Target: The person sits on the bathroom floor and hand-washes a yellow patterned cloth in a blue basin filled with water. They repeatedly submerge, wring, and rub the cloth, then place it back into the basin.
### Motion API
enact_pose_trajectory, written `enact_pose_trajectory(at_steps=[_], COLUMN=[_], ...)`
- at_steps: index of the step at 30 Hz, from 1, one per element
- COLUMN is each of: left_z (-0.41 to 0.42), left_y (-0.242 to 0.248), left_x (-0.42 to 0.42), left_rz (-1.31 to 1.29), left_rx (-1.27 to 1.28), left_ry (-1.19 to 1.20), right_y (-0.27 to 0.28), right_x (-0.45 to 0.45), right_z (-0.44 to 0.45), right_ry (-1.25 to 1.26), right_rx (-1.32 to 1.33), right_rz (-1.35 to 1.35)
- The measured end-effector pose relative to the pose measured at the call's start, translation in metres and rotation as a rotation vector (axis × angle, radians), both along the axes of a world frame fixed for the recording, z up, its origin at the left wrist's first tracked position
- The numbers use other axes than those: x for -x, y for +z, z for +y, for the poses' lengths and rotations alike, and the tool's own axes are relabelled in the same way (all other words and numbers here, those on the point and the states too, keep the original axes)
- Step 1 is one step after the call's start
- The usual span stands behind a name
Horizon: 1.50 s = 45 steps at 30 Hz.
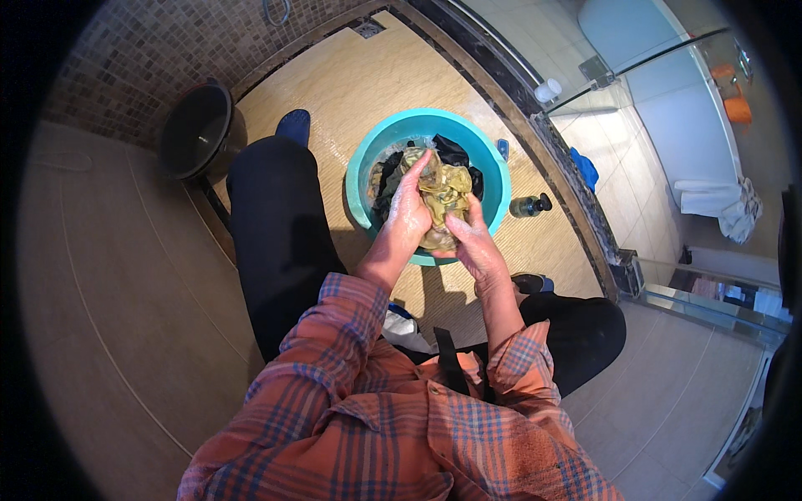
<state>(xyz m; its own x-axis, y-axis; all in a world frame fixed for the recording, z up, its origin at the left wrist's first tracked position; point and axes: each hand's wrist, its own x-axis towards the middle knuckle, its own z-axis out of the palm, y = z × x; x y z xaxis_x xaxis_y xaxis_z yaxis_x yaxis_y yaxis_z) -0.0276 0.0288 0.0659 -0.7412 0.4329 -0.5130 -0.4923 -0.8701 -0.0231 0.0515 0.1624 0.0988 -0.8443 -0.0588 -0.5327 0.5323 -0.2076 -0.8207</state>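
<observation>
Above a round turquoise plastic basin [501,188], both my hands hold a wet, bunched yellow-green patterned cloth [446,185]. My left hand [410,203] presses on its left side, thumb raised along the cloth. My right hand [471,232] grips its lower right part, with the thumb on top and fingertips beneath. Suds whiten the skin of both hands. Inside the basin lie dark wet garments [450,150], with some foamy water along the far left. My forearms hide the basin's near left rim and part of the laundry.
A dark bucket [199,134] stands by the mosaic-tiled wall at left. Right of the basin are a pump bottle [530,205] and a small blue object [503,150]. A dark stone curb [564,181] and glass panel bound the shower floor. A drain [368,28] lies at the far corner.
</observation>
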Motion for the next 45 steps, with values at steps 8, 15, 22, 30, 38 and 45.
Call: enact_pose_trajectory(at_steps=[8,15,22,30,38,45], left_z=[0.03,0.016,-0.018,0.027,-0.005,0.021], left_y=[-0.011,-0.03,-0.076,-0.07,-0.093,-0.04], left_x=[-0.024,-0.028,-0.051,-0.046,-0.05,-0.019], left_rz=[0.269,0.047,0.383,0.111,0.452,0.069], left_rx=[0.464,-0.006,0.173,0.052,0.076,0.158], left_ry=[-0.246,-0.351,-0.214,-0.378,-0.201,-0.307], right_y=[-0.007,-0.031,0.023,-0.036,-0.001,-0.044], right_x=[0.016,0.012,-0.039,0.027,-0.008,0.03], right_z=[0.007,-0.013,-0.082,-0.01,-0.077,0.02], right_ry=[-0.16,-0.226,0.333,-0.244,0.174,-0.035], right_rx=[-0.501,-0.74,-1.18,-1.307,-1.238,-1.062], right_rz=[0.333,0.372,1.067,0.071,0.728,0.262])
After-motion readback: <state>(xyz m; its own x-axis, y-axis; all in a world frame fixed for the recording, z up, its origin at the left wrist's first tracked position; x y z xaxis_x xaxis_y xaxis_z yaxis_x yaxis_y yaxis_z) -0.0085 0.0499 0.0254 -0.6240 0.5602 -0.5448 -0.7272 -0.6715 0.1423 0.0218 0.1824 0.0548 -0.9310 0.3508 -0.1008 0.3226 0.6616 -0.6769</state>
